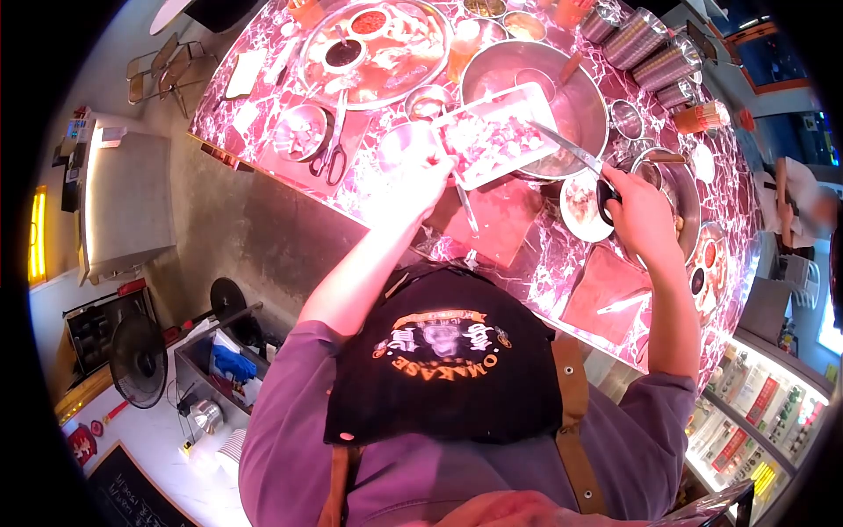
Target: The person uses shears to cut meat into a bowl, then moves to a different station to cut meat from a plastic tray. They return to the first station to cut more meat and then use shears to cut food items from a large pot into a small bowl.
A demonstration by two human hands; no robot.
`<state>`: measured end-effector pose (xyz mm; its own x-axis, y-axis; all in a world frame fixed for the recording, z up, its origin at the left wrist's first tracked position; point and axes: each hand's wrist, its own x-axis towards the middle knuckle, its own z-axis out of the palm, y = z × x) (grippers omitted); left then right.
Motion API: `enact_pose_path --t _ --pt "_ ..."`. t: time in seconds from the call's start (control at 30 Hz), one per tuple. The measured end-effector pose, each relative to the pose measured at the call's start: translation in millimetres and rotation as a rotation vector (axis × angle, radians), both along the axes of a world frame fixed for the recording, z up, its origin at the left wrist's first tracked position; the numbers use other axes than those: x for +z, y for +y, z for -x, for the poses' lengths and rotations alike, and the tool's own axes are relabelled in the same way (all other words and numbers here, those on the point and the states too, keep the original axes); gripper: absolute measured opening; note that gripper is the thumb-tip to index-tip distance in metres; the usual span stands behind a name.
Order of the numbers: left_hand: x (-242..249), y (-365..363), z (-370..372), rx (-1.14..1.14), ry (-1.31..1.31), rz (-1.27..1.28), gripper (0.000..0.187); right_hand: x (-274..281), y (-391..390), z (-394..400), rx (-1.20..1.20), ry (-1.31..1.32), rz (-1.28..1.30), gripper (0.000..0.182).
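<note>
Two hands (413, 180) tilt clear meat tray (496, 132).

Your left hand (413, 180) holds a clear rectangular tray (493, 132) of pinkish chopped pieces, tilted over the rim of the big steel bowl (562, 83). Your right hand (639, 211) grips a black-handled knife (571, 151), its blade reaching across to the tray's far edge.
</note>
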<state>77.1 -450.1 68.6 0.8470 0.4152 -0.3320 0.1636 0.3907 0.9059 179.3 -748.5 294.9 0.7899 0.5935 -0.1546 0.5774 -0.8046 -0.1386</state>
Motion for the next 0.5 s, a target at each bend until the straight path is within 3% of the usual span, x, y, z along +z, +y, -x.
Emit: enact_pose_path --t 0.27,0.5 --pt "22 -1 -1 0.076 0.040 -0.014 0.008 9 -7 -49 -0.145 0.080 -0.195 0.047" --pt "37 7 9 0.154 0.013 0.095 0.013 -96 37 -163 -0.180 0.084 0.067 0.049"
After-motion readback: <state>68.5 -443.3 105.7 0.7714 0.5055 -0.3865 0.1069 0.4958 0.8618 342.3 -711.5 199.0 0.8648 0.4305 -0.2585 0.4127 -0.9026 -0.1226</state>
